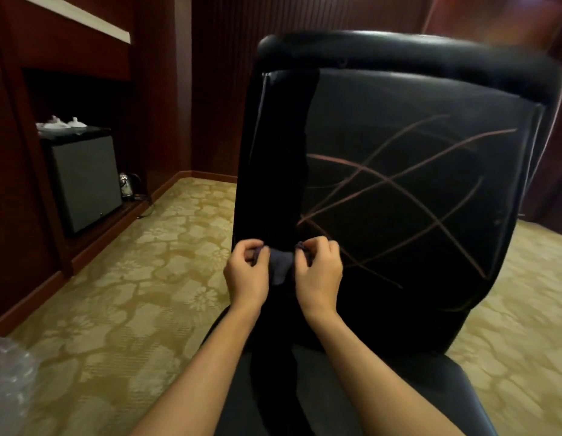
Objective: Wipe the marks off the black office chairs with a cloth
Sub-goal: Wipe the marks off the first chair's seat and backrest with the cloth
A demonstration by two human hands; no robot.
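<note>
A black office chair faces me with its backrest upright. Several thin reddish crossing marks run over the backrest's middle and right. A dark cloth is stretched between my two hands at the backrest's lower left; a long dark strip that seems part of it reaches up the backrest's left side. My left hand pinches the cloth's left end with curled fingers. My right hand pinches its right end, close to the lowest marks. The chair seat lies below my forearms.
Patterned yellow carpet spreads left and right of the chair. A dark-red wooden wall unit at the left holds a small black fridge with white cups on top and a kettle beside it. Crinkled clear plastic lies bottom left.
</note>
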